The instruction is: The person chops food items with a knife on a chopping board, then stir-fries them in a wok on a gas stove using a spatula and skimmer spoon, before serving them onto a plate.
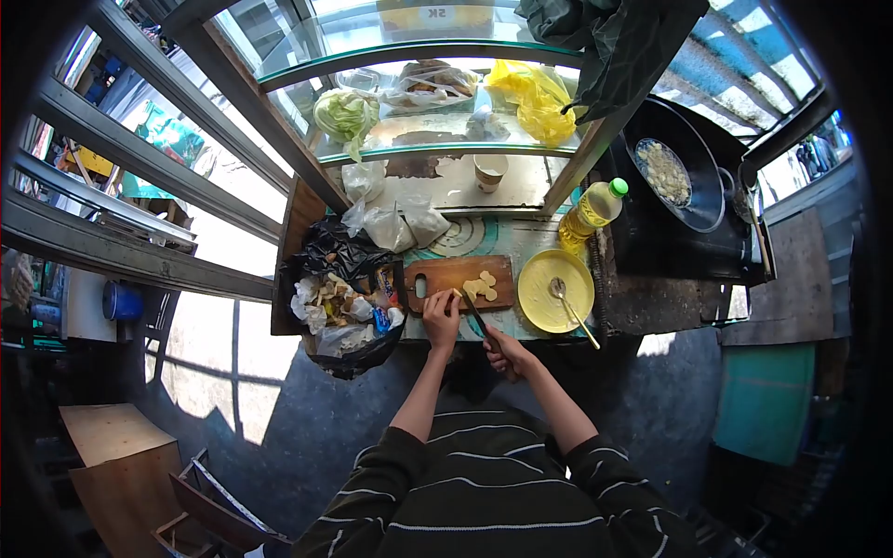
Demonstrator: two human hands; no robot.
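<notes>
A wooden cutting board [445,272] with a handle slot lies on the counter in front of me. Several pale yellow round slices [482,285] rest on its right part. My right hand [505,354] is wrapped round the handle of a knife [473,313], whose dark blade points up and left onto the board. With bent fingers, my left hand [441,317] presses a small pale yellow piece [457,293] against the board, just left of the blade. What kind of food it is I cannot make out. Most of that piece is hidden by my fingers.
Right of the board sits a yellow bowl [539,293] with a spoon [558,289], and behind it an oil bottle [593,210]. A black bag of scraps [349,307] is at the left. Farther right, a large wok [684,121] holds a strainer of food. Plastic bags [400,223] and a cup [490,170] stand behind.
</notes>
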